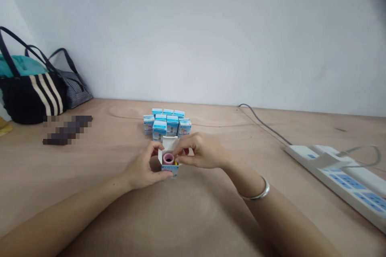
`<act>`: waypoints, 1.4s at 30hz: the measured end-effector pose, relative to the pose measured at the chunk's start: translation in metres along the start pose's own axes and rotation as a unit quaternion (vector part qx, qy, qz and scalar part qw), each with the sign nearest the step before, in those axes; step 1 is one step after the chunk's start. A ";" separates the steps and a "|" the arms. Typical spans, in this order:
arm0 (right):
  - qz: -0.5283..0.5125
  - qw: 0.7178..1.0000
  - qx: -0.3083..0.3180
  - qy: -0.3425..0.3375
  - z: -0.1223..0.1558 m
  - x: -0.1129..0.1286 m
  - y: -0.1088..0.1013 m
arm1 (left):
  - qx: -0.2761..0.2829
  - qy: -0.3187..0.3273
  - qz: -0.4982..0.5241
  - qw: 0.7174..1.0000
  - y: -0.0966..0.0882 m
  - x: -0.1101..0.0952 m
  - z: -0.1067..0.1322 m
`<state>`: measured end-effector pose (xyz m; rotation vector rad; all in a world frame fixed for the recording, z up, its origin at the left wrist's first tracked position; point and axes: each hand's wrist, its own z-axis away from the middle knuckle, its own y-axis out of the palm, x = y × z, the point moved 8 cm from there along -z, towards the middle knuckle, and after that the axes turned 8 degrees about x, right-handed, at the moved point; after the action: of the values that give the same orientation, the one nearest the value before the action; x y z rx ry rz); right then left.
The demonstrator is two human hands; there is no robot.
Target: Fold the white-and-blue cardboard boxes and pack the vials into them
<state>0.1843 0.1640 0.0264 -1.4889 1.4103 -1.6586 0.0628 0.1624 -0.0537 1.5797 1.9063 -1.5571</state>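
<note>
My left hand point(146, 167) is wrapped round the left side of a small blue-and-white cardboard box point(170, 170), thumb along its front and fingers behind. The box's top is open, with its white lid flap standing up at the back. Inside sits a pink ring-shaped piece point(168, 156) with a dark centre. A bit of something yellow point(176, 163) shows beside it, near the right thumb. My right hand point(201, 150) has its fingers curled together at the box's right edge; what they pinch, if anything, is hidden.
Several closed blue-and-white boxes point(159, 128) stand grouped behind the open one. A white power strip point(340, 180) with a cable lies at right. At left are a black striped bag point(33, 96), a grey striped bag point(76, 90) and a pixelated dark object point(68, 130).
</note>
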 end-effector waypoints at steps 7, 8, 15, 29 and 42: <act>0.010 0.999 0.038 0.019 0.000 -0.005 0.009 | -0.036 -0.017 0.022 0.999 -0.013 -0.001 0.001; 0.010 0.999 0.041 0.030 -0.001 -0.007 0.013 | -0.038 -0.013 0.006 0.999 -0.016 -0.004 0.000; 0.024 0.997 0.016 0.078 -0.007 -0.020 0.033 | -0.013 -0.019 -0.079 0.997 -0.018 -0.002 -0.006; 0.058 0.985 -0.030 0.161 0.039 -0.070 -0.023 | 0.023 -0.064 -0.068 0.995 -0.024 0.015 -0.014; 0.230 0.934 -0.039 0.269 0.032 -0.046 -0.031 | -0.050 -0.064 0.106 0.991 -0.024 0.030 -0.002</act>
<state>0.2351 0.2034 0.0315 -0.6593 1.9445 -1.7724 0.0324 0.1847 -0.0607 1.5436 1.6640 -1.4151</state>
